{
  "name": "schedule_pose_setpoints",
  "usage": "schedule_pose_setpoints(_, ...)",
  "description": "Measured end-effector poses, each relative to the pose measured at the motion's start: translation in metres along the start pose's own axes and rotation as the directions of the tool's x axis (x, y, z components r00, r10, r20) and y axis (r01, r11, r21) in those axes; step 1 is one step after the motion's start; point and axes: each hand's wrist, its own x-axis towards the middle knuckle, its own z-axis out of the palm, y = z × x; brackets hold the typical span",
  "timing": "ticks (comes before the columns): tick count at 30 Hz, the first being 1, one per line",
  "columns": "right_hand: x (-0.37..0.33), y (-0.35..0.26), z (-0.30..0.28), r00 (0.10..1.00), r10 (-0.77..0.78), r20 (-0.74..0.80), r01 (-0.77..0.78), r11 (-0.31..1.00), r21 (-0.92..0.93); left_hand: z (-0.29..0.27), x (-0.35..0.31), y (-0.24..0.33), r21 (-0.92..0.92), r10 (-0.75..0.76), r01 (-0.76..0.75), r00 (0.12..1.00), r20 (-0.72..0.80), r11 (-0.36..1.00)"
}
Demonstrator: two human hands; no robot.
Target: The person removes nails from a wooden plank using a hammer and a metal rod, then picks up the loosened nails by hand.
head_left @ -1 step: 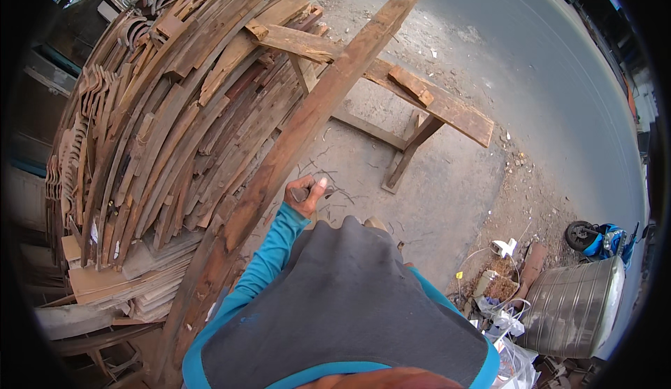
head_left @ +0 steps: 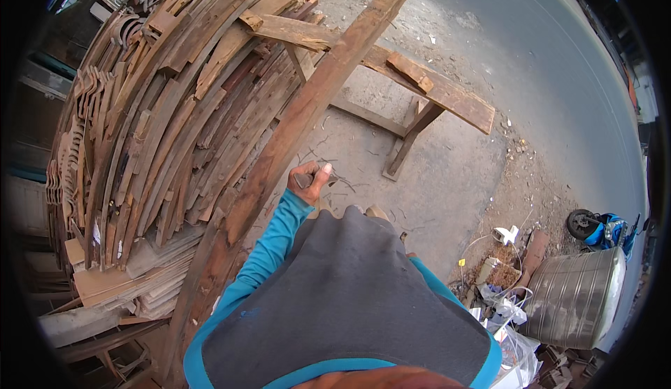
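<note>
My left hand (head_left: pixel 308 185) is closed, thumb raised, around a small dark grey, metal-looking piece (head_left: pixel 303 179) whose kind I cannot make out. Just left of it runs a long, thick brown timber beam (head_left: pixel 307 120), sloping up and away across a wooden trestle (head_left: pixel 461 106). A short wood offcut (head_left: pixel 410 72) lies on the trestle's top board. Of my right arm only the blue sleeve (head_left: pixel 428 277) and a sliver of my right hand (head_left: pixel 411 255) show; the grey shirt front hides its fingers. Thin dark scraps (head_left: pixel 342 179) lie on the ground past my left hand.
A large pile of old planks (head_left: pixel 168 123) fills the left side, with stacked flat boards (head_left: pixel 147 277) nearer me. At right stand a ribbed metal drum (head_left: pixel 576 298), a blue motorbike (head_left: pixel 604 232) and plastic bags (head_left: pixel 514 350) among rubble. A road (head_left: pixel 552 81) lies beyond.
The view has shifted slightly, and my left hand appears a little higher and further right, still closed. At the top edge, the walking person's legs have nearly left the picture.
</note>
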Motion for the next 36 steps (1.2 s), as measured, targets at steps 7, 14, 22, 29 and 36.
schedule_pose_setpoints(7,-0.051,-0.005,-0.036,0.956,0.284,0.078,-0.294,0.906,0.304,0.05,0.079,0.01,-0.087,-0.055,0.077,0.97,0.236,0.993)
schedule_pose_setpoints(14,-0.049,0.025,0.021,0.94,0.268,-0.212,-0.212,0.944,0.252,0.141,0.119,-0.007,-0.215,0.039,0.035,0.944,0.327,0.976)
schedule_pose_setpoints(22,-0.021,0.014,0.044,0.95,0.272,-0.156,-0.193,0.899,0.393,0.206,0.173,0.004,-0.182,0.013,0.032,0.971,0.237,0.983)
schedule_pose_setpoints(29,0.022,0.007,-0.019,0.93,0.344,-0.128,-0.275,0.883,0.38,0.303,0.212,-0.045,-0.095,-0.123,0.147,0.967,0.223,0.985)
schedule_pose_setpoints(36,0.061,0.03,-0.065,0.9,0.295,-0.321,-0.202,0.935,0.293,0.375,0.269,-0.057,0.255,-0.012,-0.03,0.986,0.164,0.967)
